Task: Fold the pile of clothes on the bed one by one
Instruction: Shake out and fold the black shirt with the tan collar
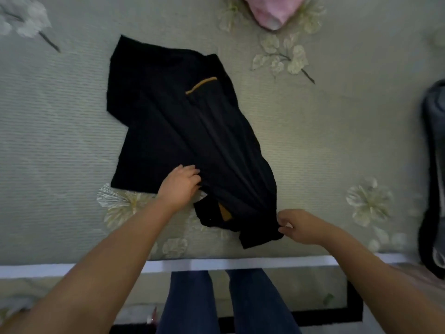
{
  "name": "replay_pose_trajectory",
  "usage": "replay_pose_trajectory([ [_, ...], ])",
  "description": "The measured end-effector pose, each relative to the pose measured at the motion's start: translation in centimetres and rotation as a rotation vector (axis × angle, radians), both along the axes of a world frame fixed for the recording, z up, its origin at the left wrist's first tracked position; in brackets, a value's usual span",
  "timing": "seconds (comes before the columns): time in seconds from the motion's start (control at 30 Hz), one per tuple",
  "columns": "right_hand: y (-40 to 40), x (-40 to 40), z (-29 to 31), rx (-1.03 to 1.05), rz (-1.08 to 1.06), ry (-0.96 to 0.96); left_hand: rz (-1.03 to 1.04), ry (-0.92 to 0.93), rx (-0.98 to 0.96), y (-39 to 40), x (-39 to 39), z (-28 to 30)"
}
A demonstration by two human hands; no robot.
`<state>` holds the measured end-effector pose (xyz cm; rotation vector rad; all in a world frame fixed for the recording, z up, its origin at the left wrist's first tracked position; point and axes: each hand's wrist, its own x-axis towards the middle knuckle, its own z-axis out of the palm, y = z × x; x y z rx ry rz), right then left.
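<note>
Garment: a black short-sleeved shirt with a mustard-yellow trim line [183,131] lies spread on the bed, running at a slant from the upper left down toward the near edge; its right side is already folded over the middle, so the right edge runs as a long diagonal fold.
Trim: one yellow strip shows on the upper part of the shirt, another small yellow patch at the bunched lower end.
Left hand [179,185]: laid on the shirt's lower left part, fingers curled into the black cloth at the fold; grip closed on the fabric.
Right hand [302,226]: at the lowest right corner of the shirt, thumb and fingertips pinching the cloth's edge; grip closed on the fabric.
Bed: pale grey-green bedspread with a fine ribbed weave and printed cream flowers [337,131], under the shirt on all sides; a white band runs along its near edge.
Far side: a crumpled pink garment [272,10] lies at the top edge of the view, well apart from the shirt.
Right edge: a dark rounded bag-like object [433,179], partly cut off by the frame.
Below: the person's legs in blue jeans [224,302], standing against the bed's near edge.
</note>
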<state>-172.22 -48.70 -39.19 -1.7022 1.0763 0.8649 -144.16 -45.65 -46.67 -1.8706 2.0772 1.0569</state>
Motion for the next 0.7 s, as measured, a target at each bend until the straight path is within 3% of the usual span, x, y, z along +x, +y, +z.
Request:
replay_pose_trajectory([
  [0.1,0.1,-3.5,-0.7,0.094,0.093,0.187,0.007,0.114,0.143,1.7,-2.8,2.1],
  [0.23,-1.3,-7.2,-0.8,0.002,0.228,0.376,0.048,0.277,0.373,4.5,-5.9,4.1],
  [0.33,-2.3,-9.0,-1.1,-0.087,0.284,0.531,0.217,0.325,0.413,5.3,-7.4,4.4],
  [0.4,-2.8,-8.7,-1.4,-0.303,0.230,0.474,0.382,0.263,0.244,4.8,-7.8,4.3],
  [0.47,-2.8,-7.1,-2.1,-0.493,0.002,0.207,0.449,0.172,0.064,4.2,-7.7,4.1],
  [0.53,-2.6,-4.4,-2.5,-0.497,-0.228,-0.041,0.355,0.072,0.099,3.7,-7.6,3.6],
  [0.7,-2.5,-1.1,-3.7,-0.564,-0.006,0.007,0.093,-0.160,0.196,5.4,-10.1,1.8],
])
